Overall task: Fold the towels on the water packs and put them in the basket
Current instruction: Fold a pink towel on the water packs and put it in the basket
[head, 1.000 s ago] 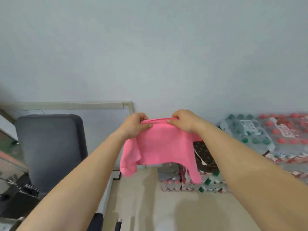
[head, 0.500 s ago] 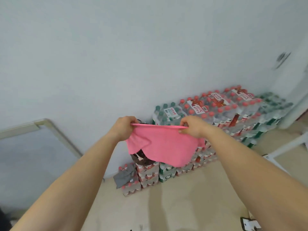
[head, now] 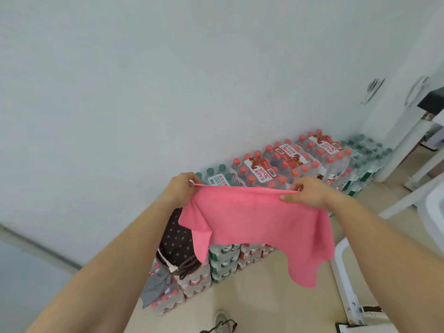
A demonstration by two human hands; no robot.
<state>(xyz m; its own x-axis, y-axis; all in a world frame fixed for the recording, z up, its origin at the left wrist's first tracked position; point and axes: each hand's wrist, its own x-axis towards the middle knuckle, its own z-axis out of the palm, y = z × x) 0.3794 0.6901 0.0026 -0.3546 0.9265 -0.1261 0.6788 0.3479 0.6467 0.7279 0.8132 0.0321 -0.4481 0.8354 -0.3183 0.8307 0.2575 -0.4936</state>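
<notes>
In the head view, the left hand (head: pixel 183 188) and right hand (head: pixel 305 191) each pinch a top corner of the pink towel (head: pixel 252 224), stretched taut between them in the air (its lower edge hanging in loose folds) in front of the stacked water packs (head: pixel 283 164) against the wall.

Head view, tilted, facing wall (head: pixel 168 92)

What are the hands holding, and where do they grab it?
A pink towel. The left hand and right hand each pinch its top edge.
</notes>
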